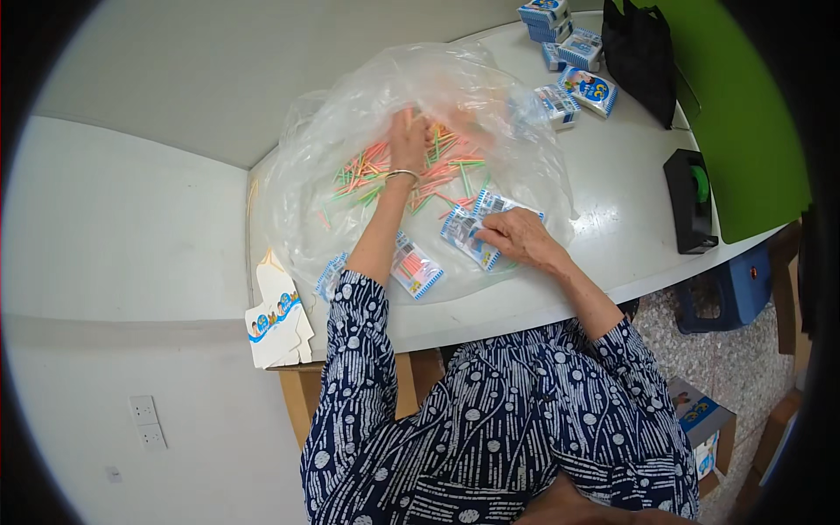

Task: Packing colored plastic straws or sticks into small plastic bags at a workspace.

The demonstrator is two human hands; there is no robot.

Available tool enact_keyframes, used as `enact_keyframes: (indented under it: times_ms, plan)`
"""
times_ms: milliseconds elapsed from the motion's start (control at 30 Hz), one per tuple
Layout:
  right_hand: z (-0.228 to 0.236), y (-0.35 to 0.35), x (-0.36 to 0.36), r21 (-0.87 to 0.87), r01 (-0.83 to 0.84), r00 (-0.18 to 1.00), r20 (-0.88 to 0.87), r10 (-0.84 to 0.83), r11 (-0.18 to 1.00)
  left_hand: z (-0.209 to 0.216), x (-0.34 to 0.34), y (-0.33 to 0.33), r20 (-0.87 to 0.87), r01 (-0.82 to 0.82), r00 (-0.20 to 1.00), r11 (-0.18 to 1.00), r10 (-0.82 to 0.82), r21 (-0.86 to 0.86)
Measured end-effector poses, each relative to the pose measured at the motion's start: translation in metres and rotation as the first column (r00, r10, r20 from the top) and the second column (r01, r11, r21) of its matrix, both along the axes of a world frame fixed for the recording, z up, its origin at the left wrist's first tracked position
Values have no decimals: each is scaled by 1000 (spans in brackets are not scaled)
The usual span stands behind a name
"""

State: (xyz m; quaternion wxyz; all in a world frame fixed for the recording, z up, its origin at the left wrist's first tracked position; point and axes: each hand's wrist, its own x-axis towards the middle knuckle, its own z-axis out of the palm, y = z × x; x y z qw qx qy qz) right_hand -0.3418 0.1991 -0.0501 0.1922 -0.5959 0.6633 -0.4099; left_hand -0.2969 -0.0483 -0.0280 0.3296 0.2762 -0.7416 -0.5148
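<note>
A large clear plastic bag (306, 166) lies spread on the white table, with many thin pink, orange, yellow and green sticks (359, 173) inside its opening. Reaching in among them, my left hand (409, 144) has its fingers curled, and a few sticks show at its fingertips. My right hand (518, 236) pinches the edge of a small clear packet with blue-and-white striped ends (468, 236); another such packet overlaps it. Next to my left forearm lies a similar packet (415, 267) with pink sticks in it, and a further striped packet (331, 273) is partly hidden behind that sleeve.
Several blue-and-white packs (582, 51) are piled at the far right, beside a black bag (639, 52). A black tape dispenser (689, 201) stands near the right edge by a green panel (752, 114). Flat printed cards (278, 319) lie at the near left corner. A blue stool (731, 284) stands below.
</note>
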Motion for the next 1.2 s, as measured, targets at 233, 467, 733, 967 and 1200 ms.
enact_keyframes:
  times_ms: [233,467,733,967,1200]
  plan:
    - [6,-10,3,88,53,714,693,-100,995,7,54,-35,-379,-59,870,831,314,553]
    - [37,-72,22,43,385,-65,998,-20,922,-2,43,10,-458,218,833,575,312,788]
    - [13,-125,31,62,455,-526,824,212,888,4,26,69,-537,235,770,630,345,741]
    - [18,-129,33,37,481,-509,825,245,876,7,31,72,-590,229,766,748,256,622]
    - [24,-124,34,11,472,-468,850,240,881,10,36,76,-583,293,801,761,134,578]
